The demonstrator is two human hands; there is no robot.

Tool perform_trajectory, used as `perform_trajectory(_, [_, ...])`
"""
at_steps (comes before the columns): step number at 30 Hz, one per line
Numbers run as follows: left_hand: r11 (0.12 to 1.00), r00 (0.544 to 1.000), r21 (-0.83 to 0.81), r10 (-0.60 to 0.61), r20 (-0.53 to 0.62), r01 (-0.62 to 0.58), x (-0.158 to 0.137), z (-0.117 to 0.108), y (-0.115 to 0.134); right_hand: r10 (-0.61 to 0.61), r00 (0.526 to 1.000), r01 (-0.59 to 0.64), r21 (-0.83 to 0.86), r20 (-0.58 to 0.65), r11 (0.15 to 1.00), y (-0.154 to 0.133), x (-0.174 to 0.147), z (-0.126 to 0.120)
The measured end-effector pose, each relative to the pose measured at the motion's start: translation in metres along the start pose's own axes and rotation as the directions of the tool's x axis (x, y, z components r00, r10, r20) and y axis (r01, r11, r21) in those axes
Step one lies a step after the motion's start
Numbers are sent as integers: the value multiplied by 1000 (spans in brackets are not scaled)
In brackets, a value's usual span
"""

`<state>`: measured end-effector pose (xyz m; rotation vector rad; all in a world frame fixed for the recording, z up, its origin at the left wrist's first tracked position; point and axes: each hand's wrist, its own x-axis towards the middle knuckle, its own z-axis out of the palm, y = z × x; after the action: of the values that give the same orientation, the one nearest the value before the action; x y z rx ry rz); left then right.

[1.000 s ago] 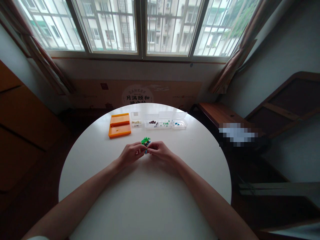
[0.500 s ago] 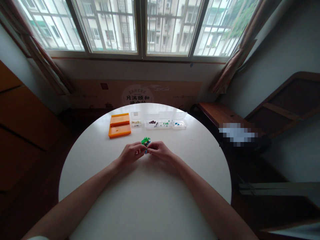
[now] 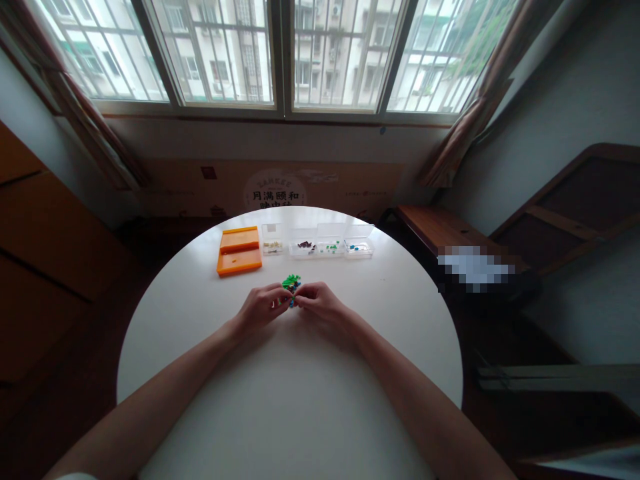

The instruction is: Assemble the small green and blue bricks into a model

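A small model of tiny building bricks (image 3: 291, 283), bright green on top with darker, red and blue bits below, is held up between both hands over the white table. My left hand (image 3: 261, 304) closes on its left side, thumb and fingers pinched together. From the right, my right hand (image 3: 318, 299) pinches at its lower part with thumb and forefinger. The fingertips meet at the model, so the exact piece between them is hidden.
Behind the hands stands an orange two-level tray (image 3: 240, 261) with a small bit in it. Beside it are clear lidded boxes holding beige pieces (image 3: 273, 245), dark brown pieces (image 3: 306, 245), green pieces (image 3: 331, 247) and blue pieces (image 3: 356, 247). The round white table (image 3: 280, 400) carries everything.
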<state>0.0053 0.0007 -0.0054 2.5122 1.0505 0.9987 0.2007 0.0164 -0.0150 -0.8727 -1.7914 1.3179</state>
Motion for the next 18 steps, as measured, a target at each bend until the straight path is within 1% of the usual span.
perform_trajectory(8, [999,998,29,-33,-45,34,0,0,0,-11,1000,10,160,6,987,-2,0,1])
perform_trajectory(18, [999,998,31,-14,-56,15,0,2,-1,7,1000,-9,140,12,990,1,0,1])
